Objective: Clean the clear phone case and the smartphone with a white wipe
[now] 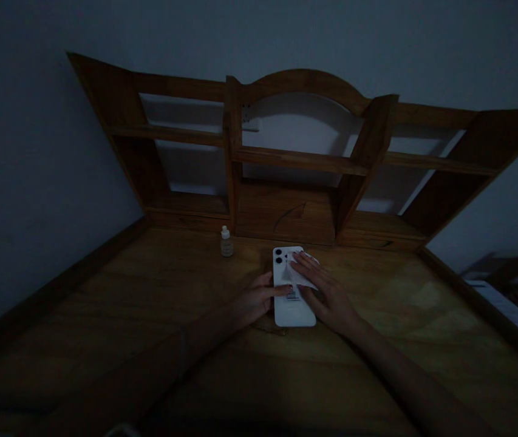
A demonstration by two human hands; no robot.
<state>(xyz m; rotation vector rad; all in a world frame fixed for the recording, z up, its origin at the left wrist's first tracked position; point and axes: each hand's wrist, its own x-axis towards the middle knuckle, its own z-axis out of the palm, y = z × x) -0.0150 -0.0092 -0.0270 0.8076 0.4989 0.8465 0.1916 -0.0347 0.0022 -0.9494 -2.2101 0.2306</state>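
Note:
A white smartphone (295,314) is in front of me with its back and camera lenses facing up. My left hand (262,294) grips its left side, the thumb lying across the back near a small barcode label (292,294). Under the fingers of my right hand (325,288) a thin white wipe (303,280) is pressed against the upper right of the phone's back. The phone's left edge is partly covered by my left fingers. A small clear bottle with a white cap (226,243) stands upright on the desk, behind and left of the phone.
The wooden desk (149,303) has a raised edge at both sides. Along its back stands a wooden shelf unit (286,159) with several compartments. A wall socket (246,114) shows through the middle opening. At the far right, papers and other items (514,309) lie beyond the desk edge.

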